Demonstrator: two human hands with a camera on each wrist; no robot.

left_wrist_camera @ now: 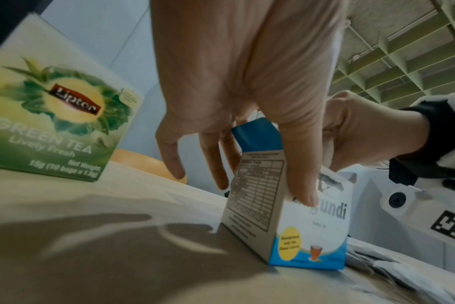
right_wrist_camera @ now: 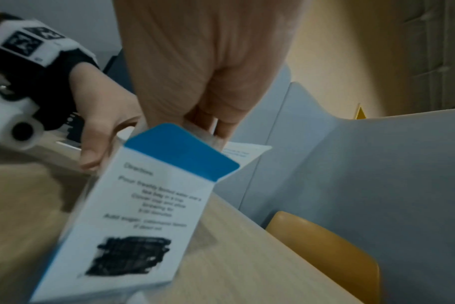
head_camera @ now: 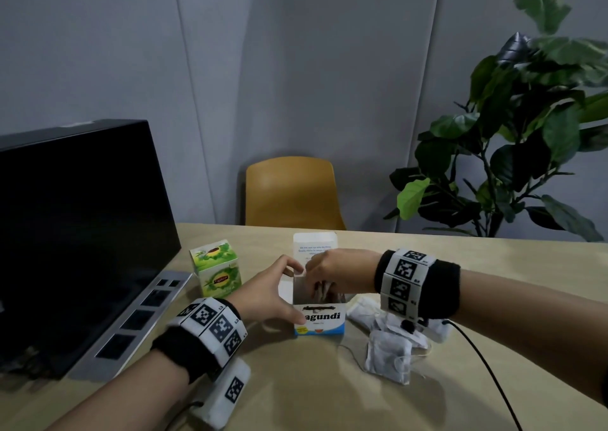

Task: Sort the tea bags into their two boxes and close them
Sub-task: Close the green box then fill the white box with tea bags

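The blue-and-white box [head_camera: 318, 322] stands open near the table's middle, its lid flap upright at the far side; the left hand [head_camera: 266, 294] grips its left wall, thumb on the front; the right hand [head_camera: 332, 274] reaches into the mouth, fingers curled, seemingly pinching a tea bag; loose tea bags [head_camera: 388, 355] lie just right; the green box [head_camera: 218, 267] sits closed, far left; a snagged string could tip the light box.
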